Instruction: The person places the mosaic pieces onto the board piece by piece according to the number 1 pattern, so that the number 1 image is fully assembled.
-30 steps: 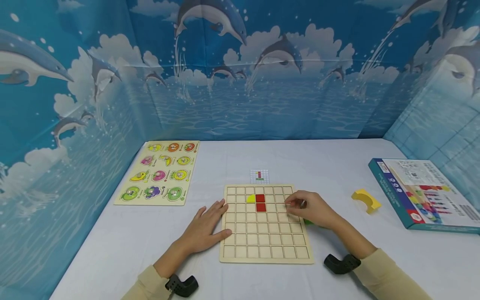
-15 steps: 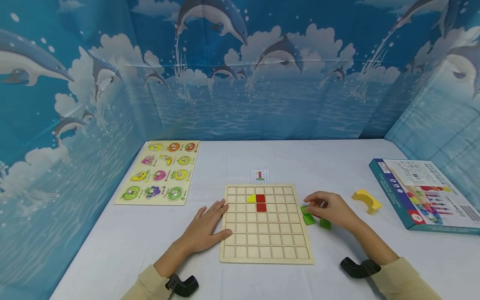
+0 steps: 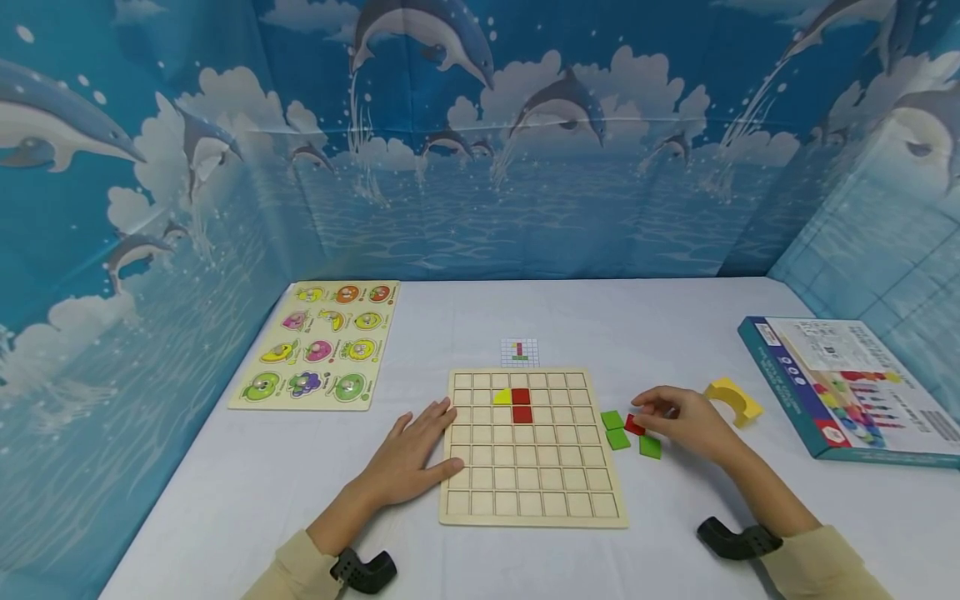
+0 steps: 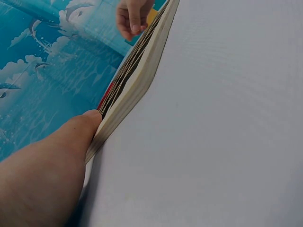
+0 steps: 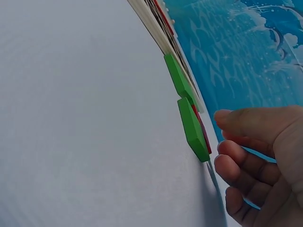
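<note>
A wooden grid board (image 3: pixel 525 479) lies in the middle of the table. Two red square tiles (image 3: pixel 521 414) sit in it, one below the other, with a yellow curved-edge tile (image 3: pixel 502 398) beside the upper one. My left hand (image 3: pixel 408 454) rests at the board's left edge, fingers extended, thumb (image 4: pixel 85 127) on the rim. Right of the board, my right hand (image 3: pixel 678 418) hovers with loosely bent fingers, thumb and fingertips apart in the right wrist view. Its fingertips are right by a loose red tile (image 3: pixel 634 425). Several green tiles (image 3: pixel 617 439) lie around that one.
A small pattern card (image 3: pixel 519 352) lies behind the board. The fruit puzzle board (image 3: pixel 318 351) is at the back left. A yellow arch block (image 3: pixel 731 402) and a flat box (image 3: pixel 847 392) lie to the right. Dolphin-printed cloth walls surround the table.
My right hand has moved right, off the board's right edge, uncovering the green tiles and the loose red tile. My left hand and the tiles on the board have stayed put.
</note>
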### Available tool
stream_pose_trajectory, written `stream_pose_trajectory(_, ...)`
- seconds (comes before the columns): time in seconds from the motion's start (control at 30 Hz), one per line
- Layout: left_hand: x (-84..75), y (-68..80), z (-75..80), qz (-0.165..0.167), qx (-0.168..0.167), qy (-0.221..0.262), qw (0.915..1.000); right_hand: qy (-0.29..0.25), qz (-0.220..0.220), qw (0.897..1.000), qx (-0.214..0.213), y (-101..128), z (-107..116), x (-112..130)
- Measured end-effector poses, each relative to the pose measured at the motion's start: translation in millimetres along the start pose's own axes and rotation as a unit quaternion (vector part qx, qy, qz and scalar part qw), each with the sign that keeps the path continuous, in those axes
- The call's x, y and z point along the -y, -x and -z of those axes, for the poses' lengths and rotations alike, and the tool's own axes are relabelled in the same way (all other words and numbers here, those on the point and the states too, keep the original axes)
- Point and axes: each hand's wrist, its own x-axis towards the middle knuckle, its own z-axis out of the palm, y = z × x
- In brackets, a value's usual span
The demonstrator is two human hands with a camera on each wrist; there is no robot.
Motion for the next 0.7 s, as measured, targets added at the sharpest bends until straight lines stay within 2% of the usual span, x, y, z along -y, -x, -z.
stream_pose_trajectory(0.2,0.1,0.0,-0.5,0.002,0.002,0.002,1.0,0.002,-0.011,1.0,0.009,-1,-1,-9)
stream_pose_trajectory(0.7,-0.1,1.7,0.5,0.003,0.001,0.004,1.0,0.016,0.015,1.0,0.004,0,-7,-9)
